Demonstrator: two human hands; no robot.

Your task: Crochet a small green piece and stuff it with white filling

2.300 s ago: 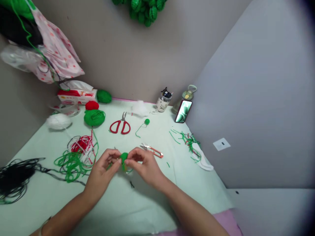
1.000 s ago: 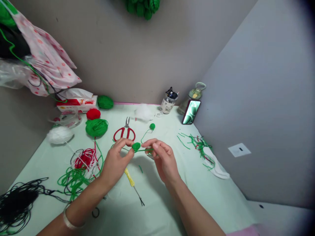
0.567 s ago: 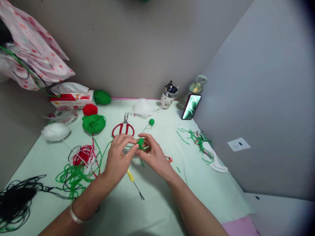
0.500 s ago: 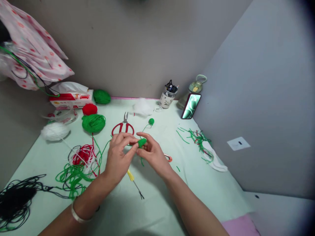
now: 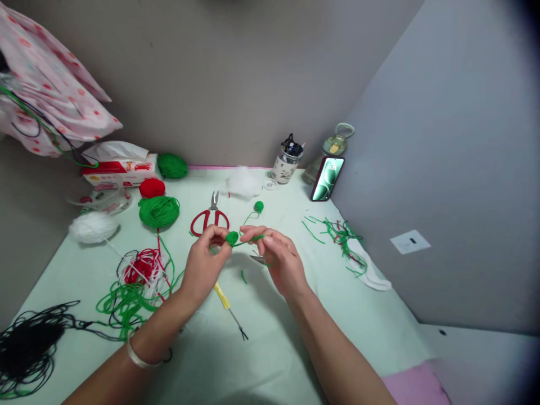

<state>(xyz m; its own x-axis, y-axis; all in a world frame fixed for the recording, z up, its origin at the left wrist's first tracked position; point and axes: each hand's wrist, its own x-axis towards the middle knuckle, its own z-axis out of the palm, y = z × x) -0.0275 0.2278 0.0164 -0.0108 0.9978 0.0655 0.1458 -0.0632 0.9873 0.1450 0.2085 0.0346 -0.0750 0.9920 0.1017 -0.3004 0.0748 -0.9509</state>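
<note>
Pinched between the thumb and fingertips of my left hand (image 5: 206, 260) is a small green crocheted piece (image 5: 232, 238). From it a green yarn strand (image 5: 248, 242) runs to the right, where the fingers of my right hand (image 5: 286, 263) are closed on it. A pointed metal blade (image 5: 257, 259) lies on the table, partly hidden under my right hand. Just beyond my hands are red-handled scissors (image 5: 213, 212) and a small green crocheted ball (image 5: 259, 207) with a loose tail. A yellow-handled hook tool (image 5: 223, 297) lies nearer to me, below my left hand.
Green yarn (image 5: 159, 212), a red ball (image 5: 152, 188) and white yarn (image 5: 93, 227) sit left, near tangled strands and black yarn (image 5: 31, 343). White stuffing (image 5: 243, 183), a pen cup (image 5: 285, 167), a bottle (image 5: 314, 170) and a phone (image 5: 328, 179) stand behind. Yarn scraps (image 5: 343, 239) lie right.
My hands have drawn apart, the right one moving right with the yarn strand stretched between them. The crocheted piece has shifted slightly left, in my left fingers. My right hand now covers an orange handle.
</note>
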